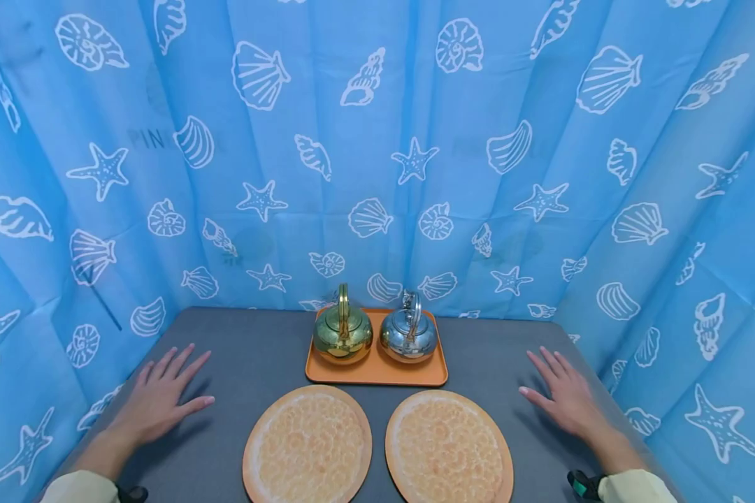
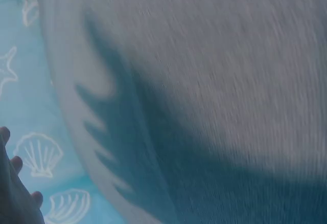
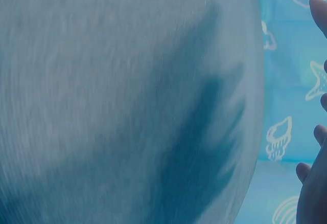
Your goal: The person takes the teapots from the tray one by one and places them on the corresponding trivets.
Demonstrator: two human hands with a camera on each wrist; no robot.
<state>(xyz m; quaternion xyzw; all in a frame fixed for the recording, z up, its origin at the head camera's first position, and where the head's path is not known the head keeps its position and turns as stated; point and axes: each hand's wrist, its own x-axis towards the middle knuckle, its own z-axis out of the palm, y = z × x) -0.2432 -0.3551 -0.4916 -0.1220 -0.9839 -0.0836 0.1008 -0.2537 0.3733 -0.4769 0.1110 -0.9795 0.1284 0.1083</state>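
My left hand (image 1: 157,402) hovers over the left side of the grey table, fingers spread and holding nothing. On the right side my right hand (image 1: 566,398) is held the same way, its fingers straight and apart. Between them, toward the back, an orange tray (image 1: 377,376) bears a gold-coloured kettle (image 1: 343,332) on its left and a silver kettle (image 1: 409,335) on its right, both with handles upright. Nearer the front lie two round tan mats, a left mat (image 1: 308,447) and a right mat (image 1: 449,447). Each wrist view shows fingertips at its outer edge and the hand's shadow.
A blue curtain (image 1: 377,140) printed with white shells and starfish hangs behind the table and along both sides. The grey table (image 1: 245,349) ends at the back near the tray. Dark bands are on both wrists, one a black wristband (image 1: 584,483) with a green part.
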